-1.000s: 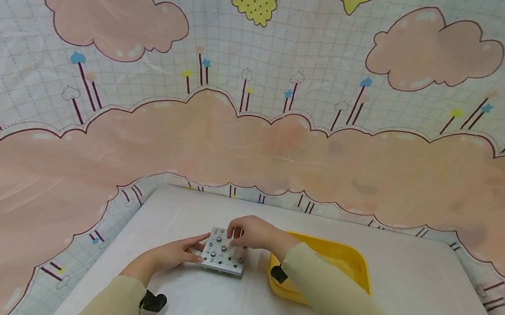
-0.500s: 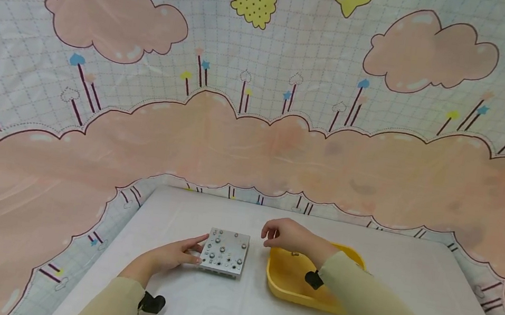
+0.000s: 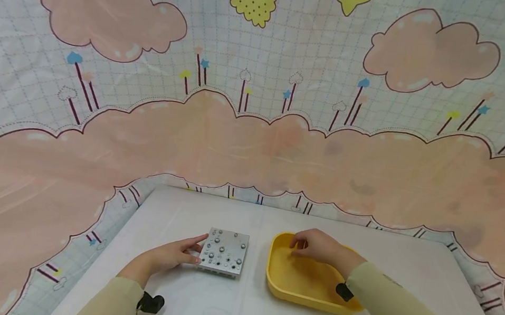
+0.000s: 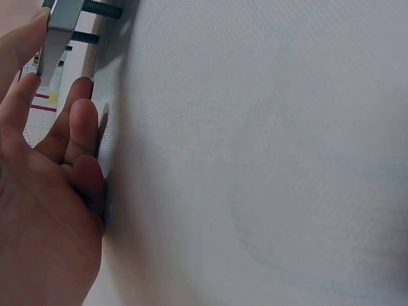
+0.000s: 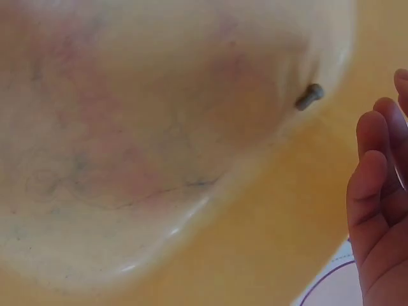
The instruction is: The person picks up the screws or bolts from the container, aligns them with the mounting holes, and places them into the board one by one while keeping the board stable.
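1. Left hand (image 3: pixel 167 256), lower left of centre: straight fingers press the metal plate's (image 3: pixel 224 252) left edge
2. Right hand (image 3: pixel 319 246) over yellow tray (image 3: pixel 307 284), fingers loosely curled, empty
3. Small screw (image 5: pixel 309 97) lies in tray

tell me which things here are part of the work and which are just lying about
In the work:
- metal plate with screws in it, its edge touched by the left hand
- yellow tray, right hand over its far side
- small screw lying in the tray

Just there:
- white table
- cloud-print backdrop
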A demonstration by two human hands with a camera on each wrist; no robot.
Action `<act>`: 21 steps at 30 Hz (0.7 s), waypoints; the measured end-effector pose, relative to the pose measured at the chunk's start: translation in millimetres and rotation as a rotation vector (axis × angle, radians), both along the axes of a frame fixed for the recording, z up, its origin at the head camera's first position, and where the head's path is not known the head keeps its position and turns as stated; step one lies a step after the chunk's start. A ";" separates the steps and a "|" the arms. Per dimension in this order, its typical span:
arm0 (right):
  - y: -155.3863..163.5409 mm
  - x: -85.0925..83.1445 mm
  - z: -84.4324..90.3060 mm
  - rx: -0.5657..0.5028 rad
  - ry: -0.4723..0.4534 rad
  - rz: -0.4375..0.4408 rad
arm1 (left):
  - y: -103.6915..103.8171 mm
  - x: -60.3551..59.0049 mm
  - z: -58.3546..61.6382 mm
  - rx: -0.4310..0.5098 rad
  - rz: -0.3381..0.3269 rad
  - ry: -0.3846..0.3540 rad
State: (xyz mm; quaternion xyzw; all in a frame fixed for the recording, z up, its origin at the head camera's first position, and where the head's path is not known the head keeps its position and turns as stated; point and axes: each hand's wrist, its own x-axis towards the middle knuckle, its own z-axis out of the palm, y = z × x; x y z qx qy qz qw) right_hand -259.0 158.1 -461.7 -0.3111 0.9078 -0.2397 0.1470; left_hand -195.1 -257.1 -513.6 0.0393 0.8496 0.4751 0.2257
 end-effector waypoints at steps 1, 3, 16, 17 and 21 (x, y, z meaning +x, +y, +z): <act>0.7 -0.4 -1.2 0.015 0.004 0.000 | -0.4 0.1 -0.1 0.000 -0.002 0.001; 1.1 -1.0 -2.3 0.042 0.009 -0.004 | -1.1 0.3 0.2 0.001 -0.006 0.003; -8.2 -3.1 -16.8 0.202 0.050 -0.034 | -3.2 2.6 -0.4 -0.006 -0.011 0.006; -8.9 -3.2 -18.4 0.213 0.055 -0.036 | -3.2 2.4 0.1 -0.004 -0.016 0.009; -9.4 -3.9 -24.6 0.252 0.099 -0.032 | -2.3 0.8 -2.2 -0.007 -0.022 0.021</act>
